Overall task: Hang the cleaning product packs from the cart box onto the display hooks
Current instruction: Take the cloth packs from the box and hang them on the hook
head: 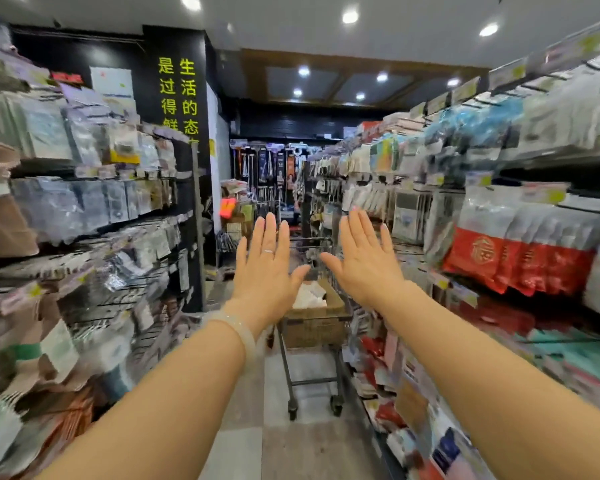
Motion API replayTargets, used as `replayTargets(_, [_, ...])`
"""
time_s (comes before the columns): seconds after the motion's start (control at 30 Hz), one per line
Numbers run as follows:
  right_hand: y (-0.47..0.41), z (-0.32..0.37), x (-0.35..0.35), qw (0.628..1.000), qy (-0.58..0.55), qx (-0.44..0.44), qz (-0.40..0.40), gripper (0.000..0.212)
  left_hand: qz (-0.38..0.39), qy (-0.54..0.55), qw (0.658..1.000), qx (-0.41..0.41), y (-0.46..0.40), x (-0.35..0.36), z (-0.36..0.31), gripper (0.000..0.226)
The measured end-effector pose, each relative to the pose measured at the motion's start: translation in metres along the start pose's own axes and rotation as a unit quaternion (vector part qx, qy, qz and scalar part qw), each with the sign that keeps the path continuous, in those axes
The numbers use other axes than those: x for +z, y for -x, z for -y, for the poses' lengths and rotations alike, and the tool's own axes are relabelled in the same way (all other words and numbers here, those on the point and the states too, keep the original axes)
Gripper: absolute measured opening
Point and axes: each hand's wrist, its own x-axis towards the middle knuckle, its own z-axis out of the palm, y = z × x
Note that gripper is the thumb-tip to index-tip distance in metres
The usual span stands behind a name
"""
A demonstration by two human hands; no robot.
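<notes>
My left hand (269, 268) and my right hand (366, 261) are both stretched out in front of me, palms forward, fingers straight, holding nothing. Behind and below them a shopping cart (312, 379) stands in the aisle a few steps away. In its basket sits a brown cardboard box (314, 327) with white packs (309, 296) showing at the top. Display hooks full of hanging packs (520, 258) line the right side of the aisle. Neither hand touches the cart or the box.
Shelves of bagged goods (83, 202) line the left side too, leaving a narrow floor strip (243, 427) between them. A black pillar with yellow characters (179, 95) stands left of the aisle. More hanging goods (274, 168) close the far end.
</notes>
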Motion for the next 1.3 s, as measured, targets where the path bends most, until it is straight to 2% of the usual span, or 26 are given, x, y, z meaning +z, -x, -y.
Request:
replayTargets(0.3, [-0.254,-0.024,0.141,1.000,0.024,0.005,-0.011,0.073,-0.026,0.003,0.999,0.018,-0.240,0.169,0.081,0.077])
replayTargets(0.53, [-0.449,-0.067,0.255,0.998,0.037,0.045,0.005,0.074,0.003,0.034,0.999,0.035,-0.427,0.303,0.125,0.075])
replayTargets(0.73, [-0.585,-0.109,0.351,0.997,0.034,0.066,0.020,0.073,0.035,0.043,0.997,0.051,-0.552,0.420,0.145,0.075])
replayTargets(0.97, [-0.738,-0.152,0.483,0.996,0.012,0.065,0.062,0.072,0.070,0.062,0.995,0.021,-0.674,0.572,0.178,0.075])
replayTargets(1.17, [-0.831,-0.170,0.608,0.988,-0.011,0.065,0.138,0.071,0.159,0.080,0.984,-0.006,-0.734,0.711,0.202,0.075])
replayTargets(1.3, [-0.859,-0.175,0.706,0.971,-0.034,0.078,0.223,0.071,0.236,0.089,0.967,-0.020,-0.749,0.806,0.217,0.076])
